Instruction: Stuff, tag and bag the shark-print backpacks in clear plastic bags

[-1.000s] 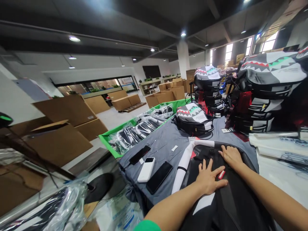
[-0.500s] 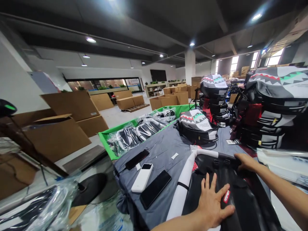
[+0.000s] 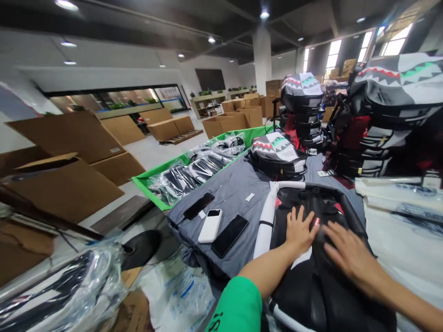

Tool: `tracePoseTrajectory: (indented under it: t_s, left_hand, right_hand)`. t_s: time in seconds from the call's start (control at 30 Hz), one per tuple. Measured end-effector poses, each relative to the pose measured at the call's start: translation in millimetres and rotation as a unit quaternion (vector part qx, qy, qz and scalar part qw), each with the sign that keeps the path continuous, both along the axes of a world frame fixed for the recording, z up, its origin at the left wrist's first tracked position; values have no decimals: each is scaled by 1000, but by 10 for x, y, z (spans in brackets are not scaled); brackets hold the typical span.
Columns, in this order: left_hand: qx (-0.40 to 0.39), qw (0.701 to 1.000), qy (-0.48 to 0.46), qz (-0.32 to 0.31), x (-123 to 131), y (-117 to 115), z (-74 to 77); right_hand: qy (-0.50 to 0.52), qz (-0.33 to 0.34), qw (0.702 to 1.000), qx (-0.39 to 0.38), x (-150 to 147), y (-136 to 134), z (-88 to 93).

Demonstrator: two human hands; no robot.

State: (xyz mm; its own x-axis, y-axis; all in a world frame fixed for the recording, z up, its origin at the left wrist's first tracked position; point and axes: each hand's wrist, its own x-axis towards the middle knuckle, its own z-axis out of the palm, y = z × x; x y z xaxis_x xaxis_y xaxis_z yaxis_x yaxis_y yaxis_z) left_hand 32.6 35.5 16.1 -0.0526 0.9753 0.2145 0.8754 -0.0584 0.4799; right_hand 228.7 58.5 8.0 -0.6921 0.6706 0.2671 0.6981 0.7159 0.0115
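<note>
Right hand (image 3: pixel 351 258) slid inward beside left hand (image 3: pixel 301 230), both spread open, lying flat on black backpack (image 3: pixel 328 295)

Warehouse or packing floor: one large open hall. Cardboard cartons (image 3: pixel 230 122) stand and lean across a bare floor (image 3: pixel 152 154), some on a wooden pallet (image 3: pixel 183 137). Shark-print backpacks (image 3: pixel 301 92) are piled beside a grey-covered table (image 3: pixel 224 193). Plastic-bagged goods (image 3: pixel 183 180) fill a green-edged tray (image 3: pixel 162 169). Concrete pillar (image 3: pixel 262 60) overhead.
</note>
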Motion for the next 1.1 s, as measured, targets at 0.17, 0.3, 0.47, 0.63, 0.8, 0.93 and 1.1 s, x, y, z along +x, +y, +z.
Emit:
tracePoseTrajectory:
  t_s: [0.17, 0.3, 0.47, 0.63, 0.8, 0.93, 1.1]
  left_hand:
    - [-46, 999, -1, -2, -23, -13, 142]
    - [-68, 985, 15, -159, -108, -299, 336]
    - [-39, 821, 148, -550, -202, -776, 228]
    - [41, 835, 250, -488, -155, -896, -122]
    - [68, 896, 254, -357, -143, -888, -151]
    - [96, 941, 216, -241, -174, -895, -108]
    - [111, 982, 144, -59, -69, -960, -165]
  right_hand:
    - [25, 45, 998, 40, -277, -574, -237]
    - [54, 38, 998, 13, -509, -320, -363]
    - [89, 21, 996, -5, -559, -255, -396]
    - [123, 29, 991, -32, -515, -340, -46]
    - [80, 190, 975, -87, -421, -707, 368]
    - [55, 230, 967, -98, -386, -844, 439]
    - [90, 197, 974, -62, -230, -1024, 411]
